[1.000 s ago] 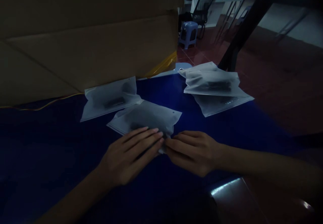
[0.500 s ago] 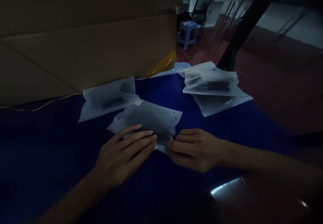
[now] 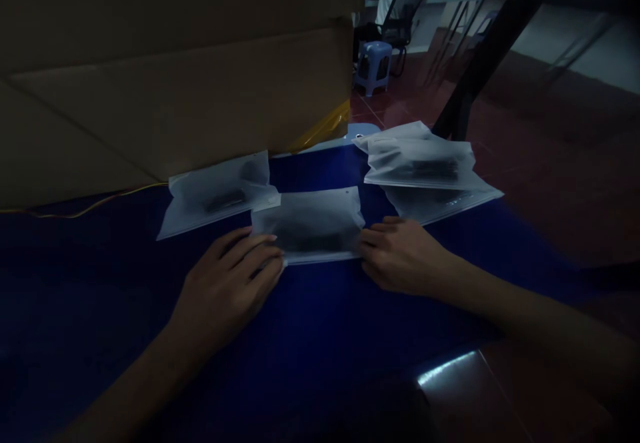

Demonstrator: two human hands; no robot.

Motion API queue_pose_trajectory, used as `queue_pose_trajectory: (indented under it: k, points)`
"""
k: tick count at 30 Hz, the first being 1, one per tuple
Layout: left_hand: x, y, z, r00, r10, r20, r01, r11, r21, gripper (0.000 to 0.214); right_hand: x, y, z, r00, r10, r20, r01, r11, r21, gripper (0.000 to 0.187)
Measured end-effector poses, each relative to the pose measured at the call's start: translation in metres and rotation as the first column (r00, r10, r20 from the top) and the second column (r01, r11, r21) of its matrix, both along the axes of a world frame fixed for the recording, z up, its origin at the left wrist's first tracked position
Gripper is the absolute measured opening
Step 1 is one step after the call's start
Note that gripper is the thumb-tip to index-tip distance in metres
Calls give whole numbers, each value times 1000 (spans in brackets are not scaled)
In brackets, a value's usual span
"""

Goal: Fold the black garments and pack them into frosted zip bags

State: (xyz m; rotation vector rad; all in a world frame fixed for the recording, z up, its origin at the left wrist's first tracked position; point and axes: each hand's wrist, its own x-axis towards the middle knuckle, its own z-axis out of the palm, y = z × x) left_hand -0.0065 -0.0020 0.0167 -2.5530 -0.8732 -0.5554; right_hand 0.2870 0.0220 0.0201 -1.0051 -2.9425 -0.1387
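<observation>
the left hand [image 3: 227, 290] and right hand [image 3: 403, 256] sit on either side of a frosted zip bag [image 3: 313, 226] — fingers loosely curled, tips against its short edges, though whether they pinch it i can't tell. the bag lies flat on a dark blue table [image 3: 100, 310], a dark item [image 3: 305, 240] inside, just beside another frosted bag [image 3: 217, 193] on the left and a stack of frosted bags [image 3: 425, 170] on the right, near a cardboard box [image 3: 175, 90].

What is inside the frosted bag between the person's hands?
A dark elongated item shows blurred through the frosted plastic bag; the film hides its exact kind.
</observation>
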Motion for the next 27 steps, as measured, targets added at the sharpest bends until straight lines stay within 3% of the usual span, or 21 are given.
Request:
queue_pose_trajectory:
  k: [3, 7, 18, 20, 22, 25, 27]
  points:
    - [-6, 2, 4, 990, 100, -102, -98, 995, 25, 19, 3, 4, 3, 988, -143, 49, 145, 989, -41, 19]
    - [-14, 3, 5, 957, 218, -191, -220, 975, 11, 28, 6, 7, 2, 965, -262, 15, 262, 965, 19, 23]
    - [-12, 9, -6, 987, 155, -31, -154, 987, 43, 23, 8, 7, 3, 929, -356, -102, 368, 919, 144, 10]
    - [-11, 10, -7, 990, 132, -38, -130, 990, 51, 12, 6, 6, 2, 950, -257, -175, 286, 944, 163, 9]
    - [-10, 9, -7, 996, 83, -43, -81, 995, 58, 10, 1, 3, -2, 959, -26, -282, 90, 972, 215, 8]
    - [-6, 6, -4, 999, -27, 17, 25, 994, 109, 14, -9, -5, -10, 853, 354, -383, -207, 904, 373, 15]
    - [-2, 3, -2, 992, -84, 93, 71, 988, 135, 17, -15, -10, -14, 831, 408, -378, -250, 881, 401, 23]
